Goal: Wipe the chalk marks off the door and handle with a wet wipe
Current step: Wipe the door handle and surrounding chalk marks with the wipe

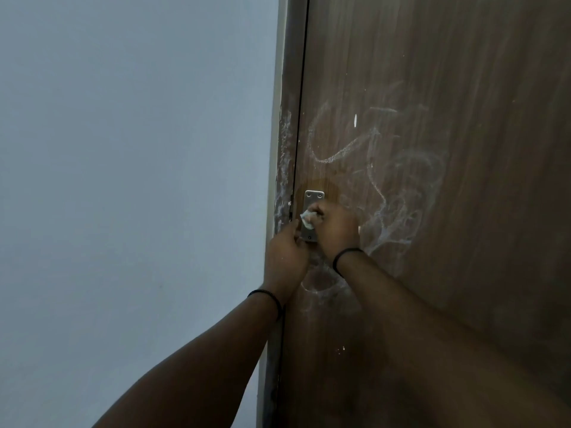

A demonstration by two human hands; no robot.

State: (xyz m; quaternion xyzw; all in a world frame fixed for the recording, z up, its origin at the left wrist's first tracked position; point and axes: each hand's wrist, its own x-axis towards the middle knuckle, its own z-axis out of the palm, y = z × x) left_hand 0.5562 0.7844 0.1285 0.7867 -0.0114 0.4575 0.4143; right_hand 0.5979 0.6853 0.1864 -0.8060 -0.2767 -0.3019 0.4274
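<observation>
A brown wooden door [463,88] fills the right half of the view, with white chalk marks [398,205] scrawled around its handle. The metal handle plate [313,197] sits near the door's left edge; the lever itself is hidden behind my hands. My right hand [336,228] is shut on a crumpled white wet wipe [307,219] and presses it against the plate. My left hand [285,257] rests just below and left of the plate, fingers curled at its lower edge. A darker damp patch [330,185] surrounds the plate's top.
The door frame [284,168] beside the handle is smeared with white chalk. A plain pale grey wall [133,180] takes up the left half. More chalk loops [321,291] show on the door below my wrists.
</observation>
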